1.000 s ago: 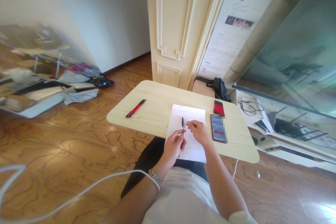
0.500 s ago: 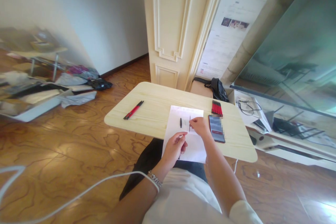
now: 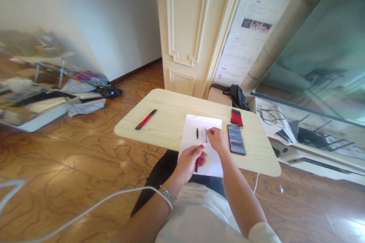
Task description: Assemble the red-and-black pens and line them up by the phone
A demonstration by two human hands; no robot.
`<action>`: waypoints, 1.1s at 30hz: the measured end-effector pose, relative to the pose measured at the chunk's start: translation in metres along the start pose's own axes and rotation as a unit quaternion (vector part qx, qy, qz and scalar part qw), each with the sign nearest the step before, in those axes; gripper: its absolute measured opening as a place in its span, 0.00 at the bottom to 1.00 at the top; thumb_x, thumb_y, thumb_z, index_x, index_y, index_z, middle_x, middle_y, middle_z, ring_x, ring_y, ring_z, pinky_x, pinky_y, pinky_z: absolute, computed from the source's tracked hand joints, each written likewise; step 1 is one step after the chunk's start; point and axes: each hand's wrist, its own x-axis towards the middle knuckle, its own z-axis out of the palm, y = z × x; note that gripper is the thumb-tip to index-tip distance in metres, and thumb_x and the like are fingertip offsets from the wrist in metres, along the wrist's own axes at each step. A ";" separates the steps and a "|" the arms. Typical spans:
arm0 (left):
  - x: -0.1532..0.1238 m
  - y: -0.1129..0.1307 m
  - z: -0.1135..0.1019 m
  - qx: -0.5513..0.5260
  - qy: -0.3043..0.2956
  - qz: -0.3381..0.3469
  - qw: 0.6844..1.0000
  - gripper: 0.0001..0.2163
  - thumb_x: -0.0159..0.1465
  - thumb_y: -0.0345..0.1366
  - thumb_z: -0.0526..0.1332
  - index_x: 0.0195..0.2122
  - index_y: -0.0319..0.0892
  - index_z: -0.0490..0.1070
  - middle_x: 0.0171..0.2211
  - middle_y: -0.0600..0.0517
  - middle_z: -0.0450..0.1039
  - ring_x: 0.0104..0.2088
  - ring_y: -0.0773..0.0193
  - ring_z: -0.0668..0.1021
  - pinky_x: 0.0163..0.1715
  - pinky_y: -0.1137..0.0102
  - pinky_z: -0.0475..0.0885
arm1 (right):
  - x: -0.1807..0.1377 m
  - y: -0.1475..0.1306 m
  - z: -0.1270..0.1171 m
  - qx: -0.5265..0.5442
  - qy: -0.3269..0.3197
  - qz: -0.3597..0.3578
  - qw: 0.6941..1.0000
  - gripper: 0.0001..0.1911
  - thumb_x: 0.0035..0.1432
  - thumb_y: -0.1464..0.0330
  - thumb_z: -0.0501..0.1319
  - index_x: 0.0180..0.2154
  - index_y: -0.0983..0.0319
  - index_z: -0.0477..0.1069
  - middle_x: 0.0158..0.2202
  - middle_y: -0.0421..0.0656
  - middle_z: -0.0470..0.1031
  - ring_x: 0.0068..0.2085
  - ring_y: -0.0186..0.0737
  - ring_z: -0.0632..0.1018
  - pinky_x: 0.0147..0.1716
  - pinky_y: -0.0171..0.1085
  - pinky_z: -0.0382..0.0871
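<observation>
My left hand (image 3: pixel 189 160) is closed around a red pen barrel (image 3: pixel 197 161), held above the near part of a white paper sheet (image 3: pixel 190 137). My right hand (image 3: pixel 217 139) pinches a thin dark refill (image 3: pixel 205 135) over the same sheet. A small black pen part (image 3: pixel 197 133) lies on the paper just left of the refill. The sheet rests on a light wooden table (image 3: pixel 171 119).
Two red-and-black pens (image 3: pixel 146 119) lie at the table's left. A row of several red pens (image 3: pixel 236 117) and a phone (image 3: pixel 236 139) lie right of the paper. A black bag (image 3: pixel 238 97) sits behind the table; a white cable (image 3: pixel 85 210) crosses the wooden floor.
My right hand pulled the thin refill away from my left hand and carried it over the paper. My left hand turned, and the red barrel in it now shows.
</observation>
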 end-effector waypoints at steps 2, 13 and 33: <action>-0.002 0.003 0.001 -0.012 -0.001 -0.013 1.000 0.15 0.56 0.42 0.65 0.37 0.36 0.70 0.30 0.46 0.75 0.24 0.68 0.76 0.24 0.74 0.67 | -0.015 0.000 -0.001 0.117 -0.035 0.014 0.992 0.17 0.56 0.57 0.57 0.31 0.63 0.76 0.27 0.46 0.76 0.27 0.38 0.73 0.28 0.35 0.62; -0.011 0.012 0.009 -0.027 -0.060 -0.096 0.993 0.14 0.60 0.44 0.62 0.35 0.36 0.70 0.27 0.49 0.74 0.20 0.66 0.77 0.15 0.77 0.62 | -0.070 -0.004 -0.002 0.521 -0.179 0.124 0.825 0.18 0.52 0.56 0.63 0.35 0.66 0.75 0.22 0.41 0.72 0.19 0.30 0.67 0.20 0.32 0.60; -0.012 0.003 0.007 0.065 -0.071 -0.080 0.992 0.18 0.58 0.52 0.61 0.33 0.41 0.63 0.28 0.48 0.76 0.22 0.66 0.77 0.19 0.76 0.63 | -0.010 0.021 -0.013 0.150 -0.016 0.048 0.987 0.12 0.52 0.62 0.61 0.32 0.63 0.76 0.26 0.42 0.76 0.26 0.36 0.72 0.28 0.34 0.63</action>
